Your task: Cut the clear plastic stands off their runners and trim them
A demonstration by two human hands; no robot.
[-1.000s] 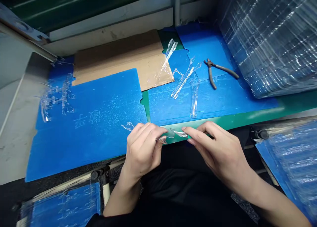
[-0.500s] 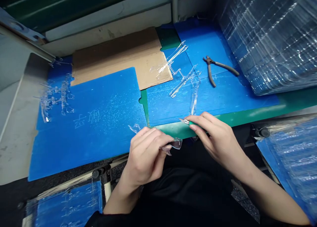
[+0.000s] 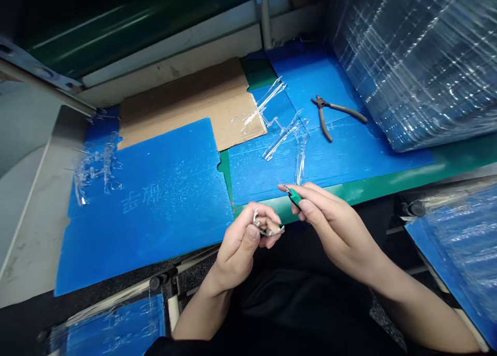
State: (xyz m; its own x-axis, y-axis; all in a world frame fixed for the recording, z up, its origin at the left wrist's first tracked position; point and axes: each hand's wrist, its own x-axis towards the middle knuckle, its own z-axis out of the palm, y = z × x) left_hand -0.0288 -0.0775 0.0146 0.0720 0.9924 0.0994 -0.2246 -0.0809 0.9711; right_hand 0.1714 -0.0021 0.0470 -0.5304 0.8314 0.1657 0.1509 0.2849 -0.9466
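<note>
My left hand (image 3: 236, 247) is closed around a small clear, curved plastic part (image 3: 273, 233), with the thumb pressed on its near side. Its curved edge sticks out to the right of my fingers. To the right, my right hand (image 3: 336, 224) grips a small knife with a green handle (image 3: 295, 197) between thumb and fingers. The blade end points up and left and is hard to see against the index finger. Knife and plastic part are apart. Just beyond my right hand, a long clear plastic piece (image 3: 300, 159) lies on the blue sheet (image 3: 252, 180).
Grey-handled cutting pliers (image 3: 323, 104) lie at the back right, beside a tall stack of clear plastic trays (image 3: 419, 60). Clear plastic frames (image 3: 106, 164) are at the left. Cardboard (image 3: 174, 99) covers the back. Below the bench, blue sheets (image 3: 116, 325) carry more clear parts.
My left hand has rolled over, turning the plastic part so its curved edge faces up. My right hand has tilted the knife, showing more green handle. The view has shifted slightly.
</note>
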